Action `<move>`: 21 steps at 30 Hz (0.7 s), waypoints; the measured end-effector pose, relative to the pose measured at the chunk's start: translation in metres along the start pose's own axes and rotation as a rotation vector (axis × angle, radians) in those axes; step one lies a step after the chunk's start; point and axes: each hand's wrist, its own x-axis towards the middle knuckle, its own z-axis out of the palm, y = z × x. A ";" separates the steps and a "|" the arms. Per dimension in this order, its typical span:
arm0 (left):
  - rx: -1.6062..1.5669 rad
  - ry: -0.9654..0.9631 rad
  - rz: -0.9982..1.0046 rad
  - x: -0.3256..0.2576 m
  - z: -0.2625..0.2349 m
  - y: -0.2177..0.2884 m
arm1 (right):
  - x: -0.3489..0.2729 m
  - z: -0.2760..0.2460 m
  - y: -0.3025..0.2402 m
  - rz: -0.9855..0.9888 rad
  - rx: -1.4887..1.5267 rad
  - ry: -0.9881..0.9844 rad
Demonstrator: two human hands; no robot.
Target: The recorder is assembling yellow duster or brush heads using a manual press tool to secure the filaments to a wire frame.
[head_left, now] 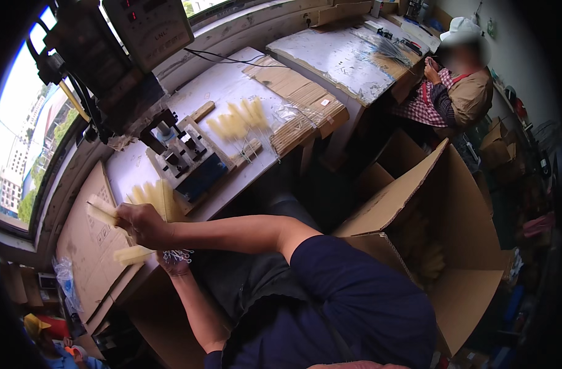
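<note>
- The right hand (142, 222) is curling its fingers shut around a pale yellow strip (101, 213), which is sticking out to the left past the knuckles.
- The left hand (173, 263) is sitting just below the right one, mostly hidden under it; its fingers are closing on a bunch of thin wires (178, 254) and a second pale yellow piece (132, 254) that is pointing left.
- Both hands are working at the near left corner of the workbench (232, 86), above a flat sheet of cardboard (87, 237) leaning against the bench's side.
- A fan of more yellow strips (155, 195) is lying on the bench just behind the right hand, touching the edge of a small press jig (186, 154).
- Another batch of yellow pieces on wires (238, 120) is resting further back on the bench, near a stack of cardboard sheets (299, 92).
- A grey machine with a control box (149, 24) is standing over the jig by the window.
- A large open cardboard box (444, 203) is sitting to the person's right.
- Another person in a white cap (462, 26) is sitting well apart at the far table (336, 58).
</note>
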 end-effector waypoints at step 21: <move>0.271 0.012 -0.105 0.014 0.034 -0.001 | -0.125 -0.117 -0.003 0.888 0.474 0.286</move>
